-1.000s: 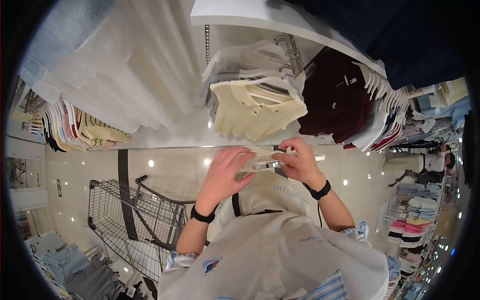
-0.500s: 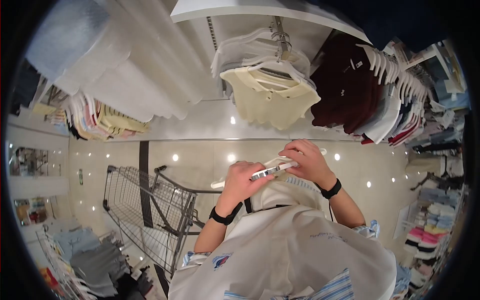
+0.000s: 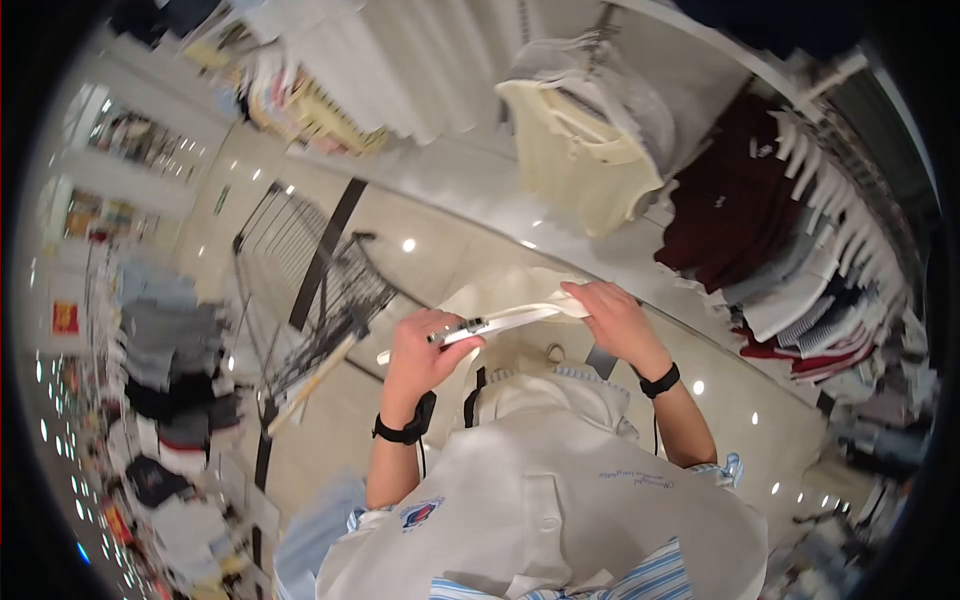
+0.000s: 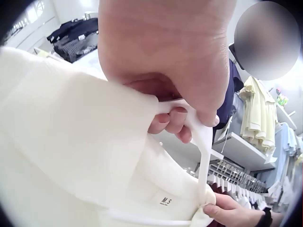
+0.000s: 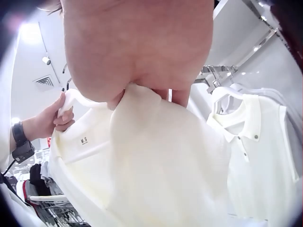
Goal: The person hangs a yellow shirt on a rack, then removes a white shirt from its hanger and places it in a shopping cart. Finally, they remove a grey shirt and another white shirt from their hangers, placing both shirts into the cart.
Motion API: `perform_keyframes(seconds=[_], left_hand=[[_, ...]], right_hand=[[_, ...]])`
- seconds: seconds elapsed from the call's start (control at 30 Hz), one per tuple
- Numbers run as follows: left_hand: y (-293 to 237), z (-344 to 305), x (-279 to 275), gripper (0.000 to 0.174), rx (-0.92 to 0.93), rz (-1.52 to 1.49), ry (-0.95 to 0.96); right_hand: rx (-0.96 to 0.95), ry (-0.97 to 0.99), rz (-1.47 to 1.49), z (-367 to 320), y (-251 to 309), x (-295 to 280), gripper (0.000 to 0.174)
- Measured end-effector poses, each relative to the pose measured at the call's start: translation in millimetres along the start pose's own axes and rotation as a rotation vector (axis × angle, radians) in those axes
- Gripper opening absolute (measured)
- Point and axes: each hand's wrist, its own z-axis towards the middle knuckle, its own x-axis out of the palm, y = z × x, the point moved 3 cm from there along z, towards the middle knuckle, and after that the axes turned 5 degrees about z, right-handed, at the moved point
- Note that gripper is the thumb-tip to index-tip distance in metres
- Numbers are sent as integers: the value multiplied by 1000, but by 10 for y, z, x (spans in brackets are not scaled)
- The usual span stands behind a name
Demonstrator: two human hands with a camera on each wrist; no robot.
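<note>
A cream collared shirt (image 5: pixel 156 161) hangs on a white hanger (image 3: pixel 522 318) in front of the person's body. The left hand (image 3: pixel 418 352) grips the hanger near its metal hook, the fingers curled round the white bar in the left wrist view. At the other end, the right hand (image 3: pixel 620 322) pinches the shirt's fabric together with the hanger's end. Black "M.S" print (image 4: pixel 165 201) shows inside the neck. Much of the right hand's fingertips is hidden behind cloth in the right wrist view.
A cream sleeveless top (image 3: pixel 580 150) hangs on the wall rail ahead, with dark maroon shirts (image 3: pixel 735 200) to its right. A wire shopping cart (image 3: pixel 310 290) stands on the floor at left. Racks of clothes (image 3: pixel 170 330) line the left side.
The head view has swung round, so the rail and cart appear tilted. The hands have spread apart, the right one from the hanger's middle out to its right end. The left hand keeps its grip.
</note>
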Motion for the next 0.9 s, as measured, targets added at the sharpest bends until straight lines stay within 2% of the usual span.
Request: perform_keyframes(seconds=[0.03,0.1,0.23,0.3,0.33,0.4,0.57,0.63,0.67,0.73,0.77,0.83,0.9], left_hand=[[-68,-147,-99,30,2,27,-15],[-139,-492,-258,31,-118,103,-17],[-194,-1151,-528,35,-330,65,-61],[-237,-1417,-663,37,-451,74,-7],[-225,-1570,-692,38,-414,-1,-118],[-247,-1879,-835,37,-464,-27,-182],[-162,-2798,-1084,35,-568,-126,-337],[-53,-3262,-1140,47,-593,-220,-496],[-37,-3453,-1178,47,-603,-218,-524],[42,-3837,-1272,58,-603,-573,-878],[113,-3943,-1298,58,-605,-572,-898],[277,-4114,-1288,63,-566,-766,-1163],[457,-4187,-1238,59,-576,-795,-1163]], right_hand=[[-15,13,15,-16,39,35,50],[-76,51,40,15,85,114,50],[-194,134,184,-4,266,329,45],[-99,279,284,67,381,402,37],[-131,310,280,111,434,461,37],[-147,229,434,189,511,605,25],[-132,393,510,513,901,1049,20],[-74,427,600,614,1058,1342,19],[-92,451,592,652,1159,1465,19],[-19,448,633,717,1364,1698,18],[-30,463,627,752,1495,1804,18],[76,520,785,763,1796,1995,18],[73,539,779,661,2073,2199,18]])
